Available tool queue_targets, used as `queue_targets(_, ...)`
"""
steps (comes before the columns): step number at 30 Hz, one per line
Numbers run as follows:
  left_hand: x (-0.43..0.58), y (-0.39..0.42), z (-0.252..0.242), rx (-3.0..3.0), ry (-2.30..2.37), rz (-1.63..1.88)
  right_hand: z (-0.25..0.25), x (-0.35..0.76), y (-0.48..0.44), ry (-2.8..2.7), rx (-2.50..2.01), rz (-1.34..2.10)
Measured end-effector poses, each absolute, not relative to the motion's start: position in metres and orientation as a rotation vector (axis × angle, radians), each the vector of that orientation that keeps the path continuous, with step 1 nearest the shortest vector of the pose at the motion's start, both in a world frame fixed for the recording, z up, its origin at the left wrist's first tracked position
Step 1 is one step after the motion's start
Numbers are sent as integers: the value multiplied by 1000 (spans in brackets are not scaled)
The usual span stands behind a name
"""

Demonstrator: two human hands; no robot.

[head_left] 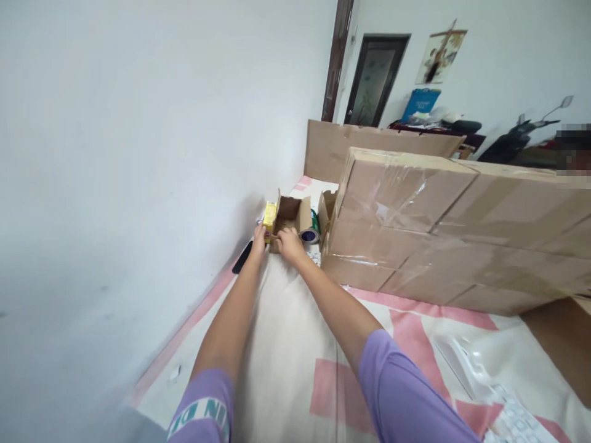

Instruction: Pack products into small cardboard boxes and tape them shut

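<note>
A small open cardboard box point(289, 209) stands at the far end of the cloth-covered surface, beside the wall. My right hand point(290, 246) is at its near rim, with curled fingers closed over the front edge; the fingertips are partly hidden. My left hand point(260, 240) is at the near left corner, its fingers closed against a yellow box point(270, 213) that stands upright beside the cardboard one. To the right, a green roll of tape or can point(310, 235) leans against the small box. A black phone-like object point(242, 257) lies left of my left hand, by the wall.
A wall of stacked, taped cartons point(406, 227) rises on the right. White plastic pieces point(466, 363) and an open carton point(563, 344) are at the lower right. A bare wall point(138, 154) borders the left. Part of another person shows at the far right edge.
</note>
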State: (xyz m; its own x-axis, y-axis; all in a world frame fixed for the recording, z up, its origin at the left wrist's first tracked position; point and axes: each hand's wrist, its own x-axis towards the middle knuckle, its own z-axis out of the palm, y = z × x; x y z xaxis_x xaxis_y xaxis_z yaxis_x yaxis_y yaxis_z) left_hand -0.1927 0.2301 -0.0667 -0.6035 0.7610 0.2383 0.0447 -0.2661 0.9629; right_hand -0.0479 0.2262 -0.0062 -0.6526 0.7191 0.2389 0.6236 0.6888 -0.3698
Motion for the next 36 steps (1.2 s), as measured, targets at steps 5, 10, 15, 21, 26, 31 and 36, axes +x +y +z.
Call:
queue_targets(5, -177, 129, -51, 1329, 1625, 1817, -13, 3, 163, -2432, -791, 427)
queue_targets(10, -115, 1, -55, 1707, 1767, 1670, -5, 90, 88, -2276, -465, 495)
queue_targets(15, -37, -81, -86, 1816, 1641, 1528, 4, 183, 36, -2320, -427, 435)
queue_targets(21, 44, -129, -88, 2325, 1566, 1317, 5, 293, -2, -2270, -542, 349)
queue_targets(26, 71, -147, -70, 2674, 1484, 1278, 2, 361, -20, -2421, -513, 351)
queue_targets(31, 58, -126, -51, 2811, 1424, 954, -6, 373, -29, -2547, -590, 353)
queue_targets(36, 48, -108, -24, 2874, 1240, 676, -6, 369, -24, -2576, -729, 369)
